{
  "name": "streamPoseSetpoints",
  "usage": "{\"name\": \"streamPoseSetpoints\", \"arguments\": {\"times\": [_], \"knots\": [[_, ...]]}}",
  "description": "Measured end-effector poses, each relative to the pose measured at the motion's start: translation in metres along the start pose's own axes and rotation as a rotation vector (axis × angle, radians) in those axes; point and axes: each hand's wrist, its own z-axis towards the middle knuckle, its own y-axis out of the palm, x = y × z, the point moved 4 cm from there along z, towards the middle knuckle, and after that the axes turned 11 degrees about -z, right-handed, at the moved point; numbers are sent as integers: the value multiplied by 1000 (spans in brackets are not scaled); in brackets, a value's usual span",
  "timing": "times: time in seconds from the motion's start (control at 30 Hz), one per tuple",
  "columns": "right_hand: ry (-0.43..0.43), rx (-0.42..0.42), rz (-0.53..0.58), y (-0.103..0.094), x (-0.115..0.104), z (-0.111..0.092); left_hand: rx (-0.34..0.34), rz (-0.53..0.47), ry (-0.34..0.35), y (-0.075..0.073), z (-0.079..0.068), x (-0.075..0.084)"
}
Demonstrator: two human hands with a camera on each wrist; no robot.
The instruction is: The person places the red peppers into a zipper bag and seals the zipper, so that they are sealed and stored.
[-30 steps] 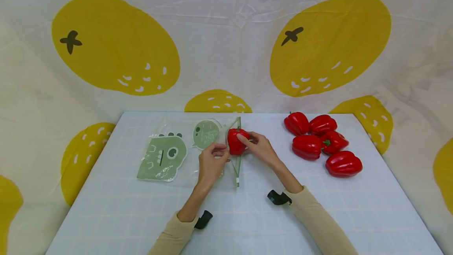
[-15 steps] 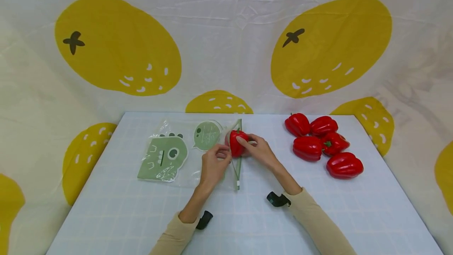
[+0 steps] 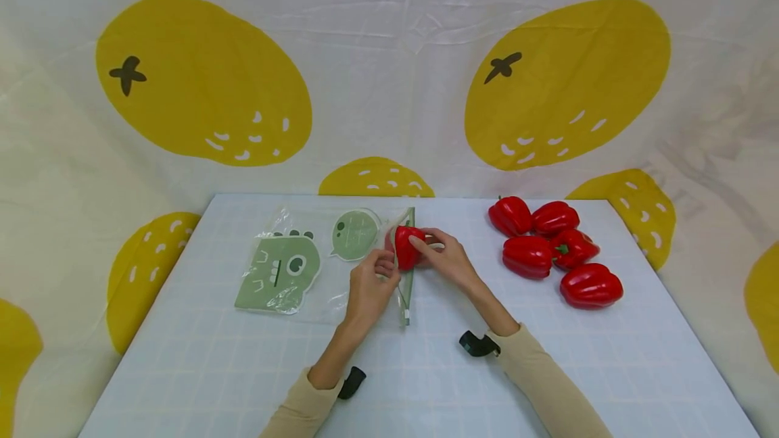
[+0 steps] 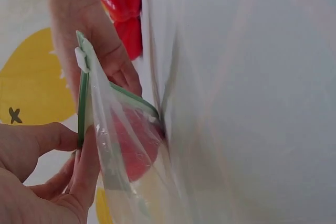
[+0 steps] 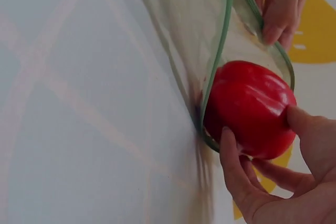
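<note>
My right hand grips a red bell pepper between thumb and fingers, partly inside the mouth of a clear zip bag. The bag lies flat on the table, printed with a green dinosaur and a speech bubble. In the left wrist view the pepper's inner end shows through the clear plastic. With thumb and fingers, my left hand pinches the upper green rim of the bag, holding the mouth apart. A white slider sits at one end of that rim.
Several more red bell peppers lie grouped at the right back of the table. A cloth backdrop with yellow fruit prints hangs behind the table's far edge.
My right hand has pushed the pepper slightly left, deeper into the bag's mouth. My left hand has shifted a little right with the rim, which now covers the pepper's left side.
</note>
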Motion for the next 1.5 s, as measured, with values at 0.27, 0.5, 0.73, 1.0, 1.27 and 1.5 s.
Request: {"name": "streamPoseSetpoints", "arguments": {"times": [0.27, 0.5, 0.73, 1.0, 1.27, 1.5], "knots": [[-31, -46, 50, -3, -5, -3, 9, -38, 74, -1, 0, 5], [-55, -113, 159, 3, -6, 0, 0, -71, 112, -2, 0, 9], [-114, -96, 164, 8, -11, 2, -17, -101, 123, -3, 1, 6], [-153, -49, 59, 18, -14, 9, -41, -112, 113, -4, 1, 4], [-181, -32, 36, 25, -18, 15, -49, -113, 95, -5, 2, 2], [-152, -39, 14, 30, -21, 18, -65, -119, 78, -5, 1, -1]]}}
